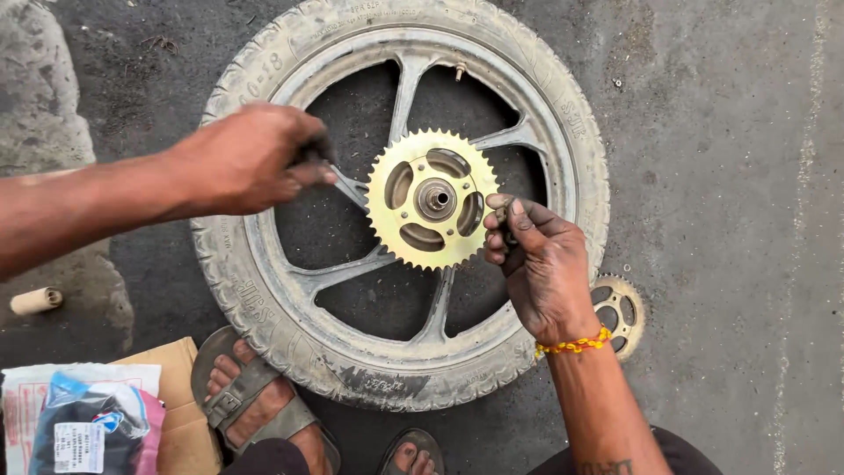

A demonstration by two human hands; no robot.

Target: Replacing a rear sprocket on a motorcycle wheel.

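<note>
Brass-coloured sprocket (432, 198) sits mid-frame on the wheel (563, 114); my right grip (538, 259) pinches a small part, left grip (255, 158) closed around something dark.

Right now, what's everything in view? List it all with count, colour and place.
wheel: one, grey tyre and alloy spokes, flat on the ground, centre
sprocket: one, gold, on the wheel hub
old sprocket: one, dull, on the ground by the right wrist
tube: one, tan, ground at left
bags: plastic, white and blue, on cardboard, bottom left
sandals: two, grey, on the person's feet, bottom
left hand: closed on a small dark thing, over the wheel
right hand: pinching a small part at the sprocket's edge; orange bracelet
</note>
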